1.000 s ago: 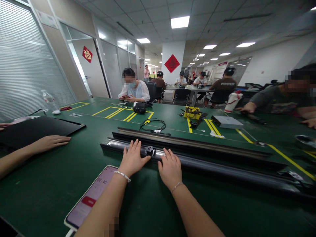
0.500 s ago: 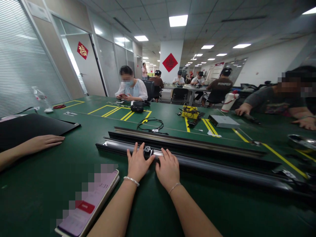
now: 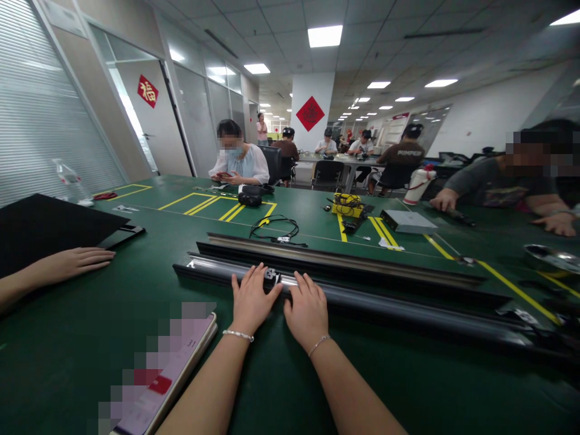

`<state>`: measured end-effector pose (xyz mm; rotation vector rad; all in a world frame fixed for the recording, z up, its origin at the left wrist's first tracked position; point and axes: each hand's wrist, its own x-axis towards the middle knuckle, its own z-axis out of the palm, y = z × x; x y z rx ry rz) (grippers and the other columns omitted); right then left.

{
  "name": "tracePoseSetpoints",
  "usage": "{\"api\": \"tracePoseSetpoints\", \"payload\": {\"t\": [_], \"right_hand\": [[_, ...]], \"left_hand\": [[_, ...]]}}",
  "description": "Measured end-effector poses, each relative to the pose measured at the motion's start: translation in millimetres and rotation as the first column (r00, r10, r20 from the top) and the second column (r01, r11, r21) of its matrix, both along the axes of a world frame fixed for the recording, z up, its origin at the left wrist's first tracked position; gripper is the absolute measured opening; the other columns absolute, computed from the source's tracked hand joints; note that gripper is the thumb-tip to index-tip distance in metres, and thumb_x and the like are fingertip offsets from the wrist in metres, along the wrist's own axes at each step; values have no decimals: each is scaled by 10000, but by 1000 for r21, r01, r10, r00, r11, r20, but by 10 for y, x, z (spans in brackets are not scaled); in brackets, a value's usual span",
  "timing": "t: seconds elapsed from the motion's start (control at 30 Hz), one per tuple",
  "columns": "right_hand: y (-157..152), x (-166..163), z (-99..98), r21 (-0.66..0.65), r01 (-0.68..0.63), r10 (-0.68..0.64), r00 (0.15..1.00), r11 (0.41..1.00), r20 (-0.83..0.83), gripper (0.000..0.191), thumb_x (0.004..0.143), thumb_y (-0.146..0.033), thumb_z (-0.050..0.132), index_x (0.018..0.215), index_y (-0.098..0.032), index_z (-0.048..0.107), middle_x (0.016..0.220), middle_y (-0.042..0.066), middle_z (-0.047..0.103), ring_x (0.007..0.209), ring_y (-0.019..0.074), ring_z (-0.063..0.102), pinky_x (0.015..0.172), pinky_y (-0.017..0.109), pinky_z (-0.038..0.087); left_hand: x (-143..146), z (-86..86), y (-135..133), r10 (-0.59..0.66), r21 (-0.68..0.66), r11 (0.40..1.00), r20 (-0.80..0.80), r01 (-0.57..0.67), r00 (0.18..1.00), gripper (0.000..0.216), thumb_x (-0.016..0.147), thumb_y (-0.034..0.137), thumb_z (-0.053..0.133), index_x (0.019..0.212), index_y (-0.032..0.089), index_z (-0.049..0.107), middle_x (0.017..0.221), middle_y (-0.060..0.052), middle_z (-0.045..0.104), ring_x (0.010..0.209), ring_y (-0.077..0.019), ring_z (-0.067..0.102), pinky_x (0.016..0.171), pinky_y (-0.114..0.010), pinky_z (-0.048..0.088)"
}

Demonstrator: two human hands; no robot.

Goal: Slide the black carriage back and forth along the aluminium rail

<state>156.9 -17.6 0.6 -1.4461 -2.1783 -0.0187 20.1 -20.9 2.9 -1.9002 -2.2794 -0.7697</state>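
Note:
A long dark, shiny rail (image 3: 385, 305) lies across the table in front of me. On it, between my hands, sits a small silver-and-black clip-like piece (image 3: 272, 277). My left hand (image 3: 254, 299) rests on the rail just left of this piece, fingers stretched out and thumb pointing toward it. My right hand (image 3: 307, 305) lies on the rail to the right, its fingers extended over the top. Neither hand wraps round the rail. What is under the palms is hidden. Behind it, a second long black rail (image 3: 344, 266) runs roughly parallel.
A phone (image 3: 181, 374) lies at my lower left on the green table (image 3: 149, 272). Another person's hand (image 3: 75, 263) rests beside a black panel (image 3: 58, 232). Further back are a cable (image 3: 274, 228), a yellow block wound with wires (image 3: 348, 204) and a grey box (image 3: 409, 222). Others sit around.
My left fingers have drawn slightly closer together, while my right hand stays put. At left, the black panel sits higher, with more visible beneath its right edge. The view has shifted slightly.

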Motion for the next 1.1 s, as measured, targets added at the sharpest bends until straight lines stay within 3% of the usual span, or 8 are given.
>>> {"api": "tracePoseSetpoints", "payload": {"t": [0.37,1.1], "right_hand": [[7,2,-17,3,0,0,1000,1000,-7,285,779,-257,483,1035,-192,592,1345,53,446,1249,228,335,1004,379,233],[-14,1,7,-16,1,-1,1000,1000,-3,282,782,-248,471,1027,-189,597,1352,52,438,1261,218,319,1011,367,223]], "left_hand": [[21,41,-25,-13,-25,1000,-24,12,1000,468,823,503,410,1228,281,487,1340,-17,472,1236,-240,396,1063,-592,102],[-15,74,-82,-100,-90,992,-189,85,977,516,839,538,327,1297,313,403,1402,-16,391,1213,-263,412,1048,-593,135]]}}
